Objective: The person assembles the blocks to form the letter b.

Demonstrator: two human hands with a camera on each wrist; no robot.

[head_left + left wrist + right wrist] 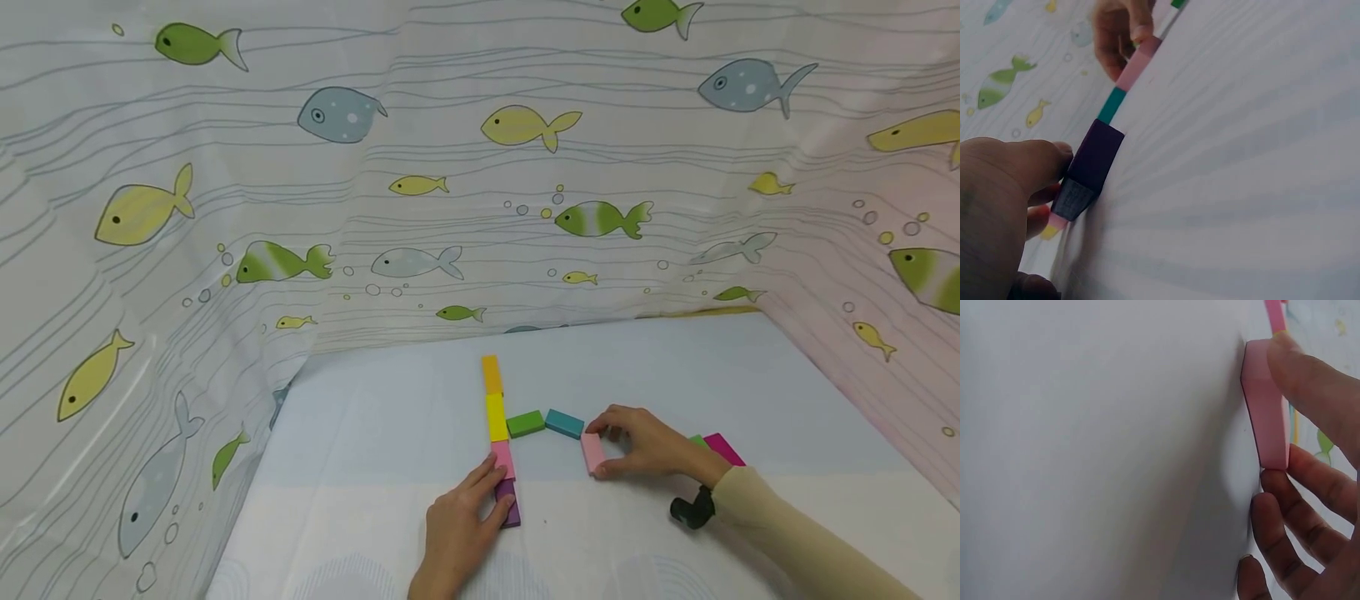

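Note:
My left hand (465, 521) rests on the lower part of a straight column of blocks, its fingertips touching a pink block (504, 457) and its thumb a dark purple block (511, 515). Above these in the column lie a yellow block (497, 418) and an orange block (491, 375). A green block (525, 423) and a teal block (564, 423) run rightward from the yellow one. At the teal block's right end, my right hand (652, 442) pinches a pale pink block (593, 455) between thumb and fingers at its two ends; it lies on the table.
Partly behind the right wrist lie a magenta block (724, 450) and another green block (698, 440). A black wrist device (693, 508) hangs at the right sleeve. A fish-patterned curtain (450, 225) surrounds the white table (360, 433) at the back and sides.

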